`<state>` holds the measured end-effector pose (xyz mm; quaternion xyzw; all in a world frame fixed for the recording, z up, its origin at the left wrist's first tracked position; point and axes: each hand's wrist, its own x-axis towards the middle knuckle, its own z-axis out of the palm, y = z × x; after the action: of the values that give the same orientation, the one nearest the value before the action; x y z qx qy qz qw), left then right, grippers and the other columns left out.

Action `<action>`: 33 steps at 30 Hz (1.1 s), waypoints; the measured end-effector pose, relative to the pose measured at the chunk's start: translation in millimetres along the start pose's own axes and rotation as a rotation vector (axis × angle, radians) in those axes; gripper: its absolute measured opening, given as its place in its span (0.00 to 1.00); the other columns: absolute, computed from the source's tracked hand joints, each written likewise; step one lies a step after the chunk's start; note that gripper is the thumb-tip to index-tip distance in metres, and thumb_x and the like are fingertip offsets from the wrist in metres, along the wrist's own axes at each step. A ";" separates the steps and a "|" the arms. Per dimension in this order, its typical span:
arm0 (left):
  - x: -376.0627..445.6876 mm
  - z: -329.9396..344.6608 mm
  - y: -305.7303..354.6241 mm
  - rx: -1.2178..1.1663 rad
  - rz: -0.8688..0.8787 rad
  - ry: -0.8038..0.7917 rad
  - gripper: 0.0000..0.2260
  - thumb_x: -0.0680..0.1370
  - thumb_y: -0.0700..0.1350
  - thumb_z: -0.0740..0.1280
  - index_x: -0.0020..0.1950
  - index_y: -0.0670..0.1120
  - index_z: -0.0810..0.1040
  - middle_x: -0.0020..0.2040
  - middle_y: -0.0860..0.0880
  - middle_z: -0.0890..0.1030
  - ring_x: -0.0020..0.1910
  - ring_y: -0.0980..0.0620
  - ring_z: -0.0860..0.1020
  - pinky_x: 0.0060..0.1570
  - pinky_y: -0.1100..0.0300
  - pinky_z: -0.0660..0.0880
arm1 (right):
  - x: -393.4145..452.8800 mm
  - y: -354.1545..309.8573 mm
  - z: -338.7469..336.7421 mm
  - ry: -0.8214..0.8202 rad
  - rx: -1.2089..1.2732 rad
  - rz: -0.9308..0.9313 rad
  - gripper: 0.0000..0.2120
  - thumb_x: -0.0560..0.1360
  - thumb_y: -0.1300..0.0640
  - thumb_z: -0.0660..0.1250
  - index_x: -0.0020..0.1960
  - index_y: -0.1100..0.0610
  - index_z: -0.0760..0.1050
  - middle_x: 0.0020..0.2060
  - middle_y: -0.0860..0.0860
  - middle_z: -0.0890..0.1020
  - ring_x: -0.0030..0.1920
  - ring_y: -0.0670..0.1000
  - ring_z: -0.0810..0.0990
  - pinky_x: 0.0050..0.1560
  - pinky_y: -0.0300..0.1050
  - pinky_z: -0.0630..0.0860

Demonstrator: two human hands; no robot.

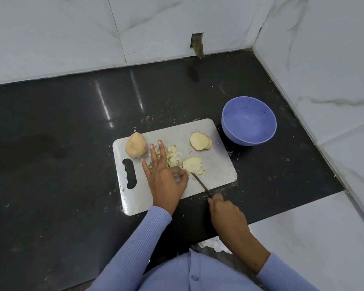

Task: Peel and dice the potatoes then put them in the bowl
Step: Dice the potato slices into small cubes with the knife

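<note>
The left hand (165, 181) pinches thumb to forefinger beside the potato slice (192, 164), steadying it, while the right hand (225, 213) clasps the knife (202, 184) for dicing.

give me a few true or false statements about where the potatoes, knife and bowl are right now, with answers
1. The purple bowl holds diced potato. False: it looks empty.
2. The right hand holds the knife. True.
3. A whole potato sits on the cutting board near its handle end. True.
4. The left hand grips the whole potato. False: it is apart from it, thumb and forefinger meeting beside a cut potato piece.
5. The potato slices lie on the dark counter. False: they lie on the board, near the bowl.
</note>
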<state>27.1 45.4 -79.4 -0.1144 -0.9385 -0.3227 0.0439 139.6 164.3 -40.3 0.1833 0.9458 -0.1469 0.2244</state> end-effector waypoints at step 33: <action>-2.9 3.7 1.7 -0.023 -0.040 0.063 0.05 0.70 0.46 0.74 0.34 0.52 0.83 0.77 0.48 0.53 0.77 0.49 0.44 0.71 0.55 0.30 | 9.8 4.4 -7.7 0.037 -0.082 -0.112 0.16 0.84 0.49 0.45 0.59 0.58 0.66 0.48 0.54 0.80 0.47 0.55 0.80 0.44 0.46 0.72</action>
<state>30.3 48.5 -81.8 -0.0861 -0.9350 -0.3378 0.0658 130.4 173.8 -39.3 0.1237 0.9637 -0.1169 0.2056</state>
